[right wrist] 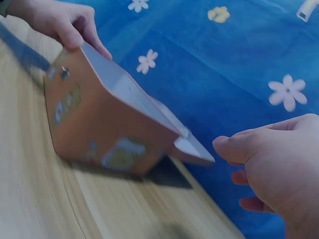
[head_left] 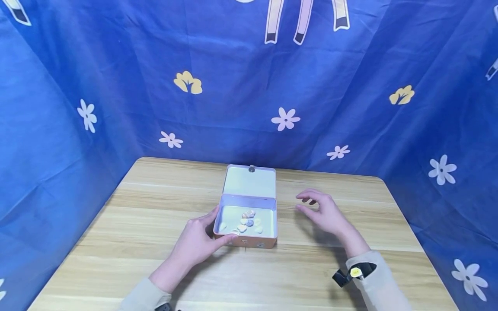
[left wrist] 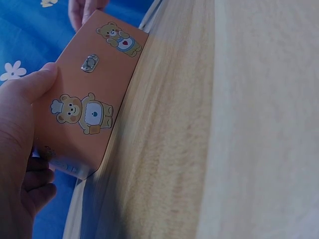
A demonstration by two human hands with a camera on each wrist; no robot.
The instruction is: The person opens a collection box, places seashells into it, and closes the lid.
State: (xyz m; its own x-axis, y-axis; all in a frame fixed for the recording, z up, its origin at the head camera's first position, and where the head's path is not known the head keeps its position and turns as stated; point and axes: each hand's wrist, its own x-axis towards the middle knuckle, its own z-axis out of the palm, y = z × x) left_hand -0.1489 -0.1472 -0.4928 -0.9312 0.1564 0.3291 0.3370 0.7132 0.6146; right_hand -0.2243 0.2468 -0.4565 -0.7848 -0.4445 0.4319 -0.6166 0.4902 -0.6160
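Note:
A hinged tin box point(head_left: 268, 243) stands on the table with its lid point(head_left: 250, 181) tipped back. Inside lie several small seashells point(head_left: 249, 222), pale ones and a darker one. My left hand point(head_left: 196, 242) grips the box at its front left corner, thumb on the front rim and fingers along the left side. In the left wrist view, the orange front of the box point(left wrist: 79, 82) carries bear pictures and a metal clasp point(left wrist: 89, 63). To the right of the box, my right hand point(head_left: 324, 211) hovers with loosely bent fingers, holding nothing; the right wrist view shows it apart from the lid.
The wooden table point(head_left: 163, 190) spreads around the box on all sides. A blue curtain point(head_left: 233, 108) with flowers hangs behind the table and along both sides. A black strap point(head_left: 350, 273) circles the right sleeve.

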